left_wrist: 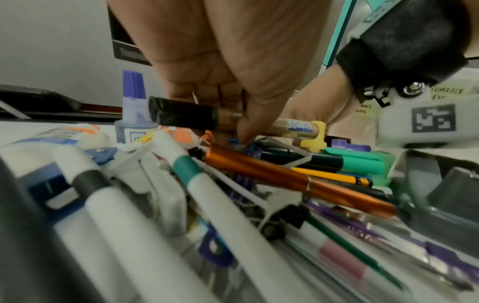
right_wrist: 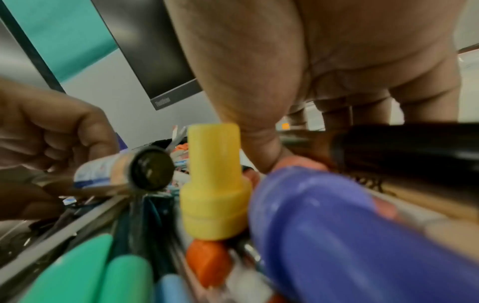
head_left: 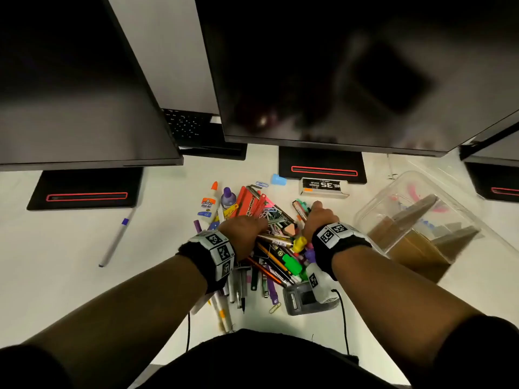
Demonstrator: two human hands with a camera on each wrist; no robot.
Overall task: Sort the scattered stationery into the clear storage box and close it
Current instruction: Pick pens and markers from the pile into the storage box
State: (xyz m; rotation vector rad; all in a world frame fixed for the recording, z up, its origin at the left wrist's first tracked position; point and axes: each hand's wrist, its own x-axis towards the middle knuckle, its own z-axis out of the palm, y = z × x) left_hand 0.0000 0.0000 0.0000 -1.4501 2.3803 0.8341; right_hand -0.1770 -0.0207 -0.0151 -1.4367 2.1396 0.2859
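Stationery pile (head_left: 269, 248) — both hands curled into it, left hand (head_left: 244, 231) gripping a gold marker (left_wrist: 233, 121); right hand's (head_left: 317, 217) grasp unclear.

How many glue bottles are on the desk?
2, side by side at the pile's far left: the white glue bottle with an orange cap and the purple-capped glue bottle. Others may be buried.

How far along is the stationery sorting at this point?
Barely begun. The clear storage box sits open at the right, holding cardboard dividers. The left hand grips a gold marker; the right hand reaches into the pile. Nearly everything remains, including the stray pen.
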